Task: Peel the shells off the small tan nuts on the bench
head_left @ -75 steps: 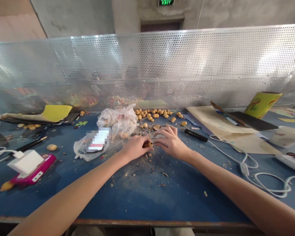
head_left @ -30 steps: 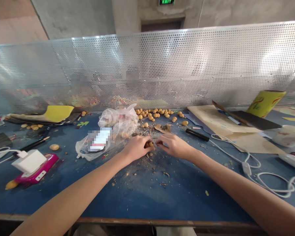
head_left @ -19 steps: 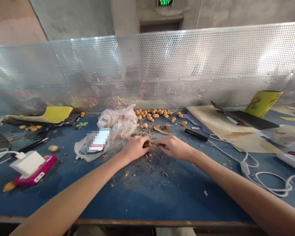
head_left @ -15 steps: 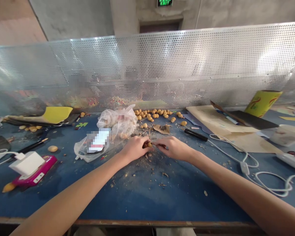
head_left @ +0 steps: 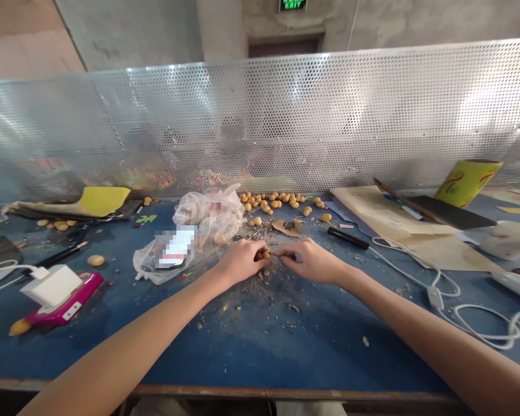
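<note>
- Tan rounded nut (head_left: 265, 254), small, lies at mid-table between both hands, held up at the fingertips of the left hand (head_left: 241, 261).
- Left-hand grip: fingers curled and pressed together, pinching the nut and hiding most of its surface.
- Right hand (head_left: 312, 261): fingers drawn together and extended leftward, tips at or just beside the nut. Whether they pinch the nut or some thin item cannot be told.
- Step in hand, judged from the pose: close two-handed work on this one nut. The next move calls for a firm left-hand pinch.
- Blue painted worktop (head_left: 286, 358): tan crumbs and fragments (head_left: 260, 294) lie scattered under and near the hands.
- Far of the hands: a heap of loose tan nuts (head_left: 268, 200) and a dried brown husk (head_left: 286, 227).
- Far left: a clear plastic bag (head_left: 208, 214).
- Right: a black marker (head_left: 348, 237).
</note>
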Demonstrator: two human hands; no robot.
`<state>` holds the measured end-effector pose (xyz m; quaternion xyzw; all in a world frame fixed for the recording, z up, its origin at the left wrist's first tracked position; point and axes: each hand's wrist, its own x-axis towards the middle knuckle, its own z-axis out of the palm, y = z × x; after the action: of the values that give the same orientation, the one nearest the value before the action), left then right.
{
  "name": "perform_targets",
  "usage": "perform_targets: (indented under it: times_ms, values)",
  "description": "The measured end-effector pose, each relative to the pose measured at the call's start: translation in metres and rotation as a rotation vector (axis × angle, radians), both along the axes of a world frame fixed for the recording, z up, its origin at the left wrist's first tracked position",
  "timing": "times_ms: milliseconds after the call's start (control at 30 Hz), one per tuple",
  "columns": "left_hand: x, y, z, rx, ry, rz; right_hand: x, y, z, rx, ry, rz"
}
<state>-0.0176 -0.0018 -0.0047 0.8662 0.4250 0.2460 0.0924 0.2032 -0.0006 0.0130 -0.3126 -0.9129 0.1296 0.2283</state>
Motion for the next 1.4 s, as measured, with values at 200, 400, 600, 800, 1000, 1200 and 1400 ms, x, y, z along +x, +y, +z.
perform_targets:
  times_ms: [200,400,600,800,1000,1200,1400]
  values:
    - [0.0008,-0.0009,0.0013,0.006,0.014,0.011,-0.0033,-0.0029,-0.0010,-0.011,0.025,-0.045]
    - [0.0003,-0.0001,0.0028,-0.008,0.009,0.014,-0.0015,-0.0039,0.0027,-0.026,-0.007,-0.024]
    - [0.0010,-0.0001,0.0020,-0.009,0.016,0.030,-0.0043,-0.0052,0.0020,-0.005,0.009,-0.041]
    - [0.0007,-0.0004,0.0018,-0.014,0.010,0.028,-0.0016,-0.0028,0.0019,-0.008,-0.022,-0.003]
    - [0.0013,-0.0015,0.0027,-0.007,0.004,0.010,-0.0023,-0.0019,0.0001,0.002,-0.012,-0.012]
    - [0.0010,-0.0025,0.0040,-0.024,0.001,-0.002,0.0029,-0.0037,0.0058,0.005,-0.062,0.025]
    - [0.0015,-0.0036,0.0051,-0.020,0.002,0.006,0.0026,-0.0041,0.0038,0.028,-0.054,0.026]
